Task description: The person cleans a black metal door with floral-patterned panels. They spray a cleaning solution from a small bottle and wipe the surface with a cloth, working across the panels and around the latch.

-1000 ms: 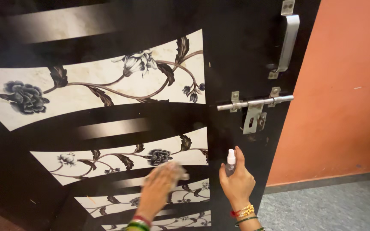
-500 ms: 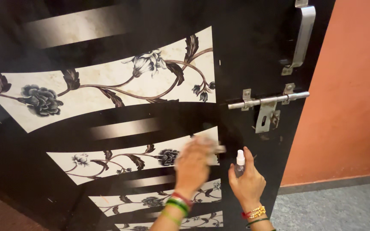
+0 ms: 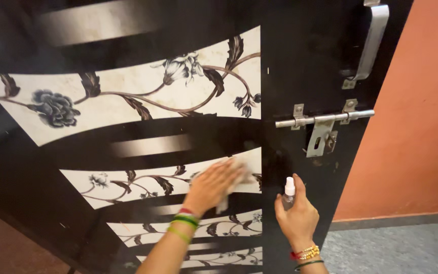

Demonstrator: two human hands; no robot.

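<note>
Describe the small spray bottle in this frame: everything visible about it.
The spray bottle is small and slim, with a white nozzle cap on top and a clear, seemingly plastic body below. It stands roughly upright, nozzle up, close in front of the dark door, below the metal slide bolt. The right hand wraps around its lower body, hiding most of it, so any liquid level cannot be told. Only that hand touches it; whether it meets the door is unclear.

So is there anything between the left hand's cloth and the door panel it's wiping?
Nothing visible. The left hand presses the pale cloth flat on the door. The right hand holds the spray bottle off to the side.
</note>
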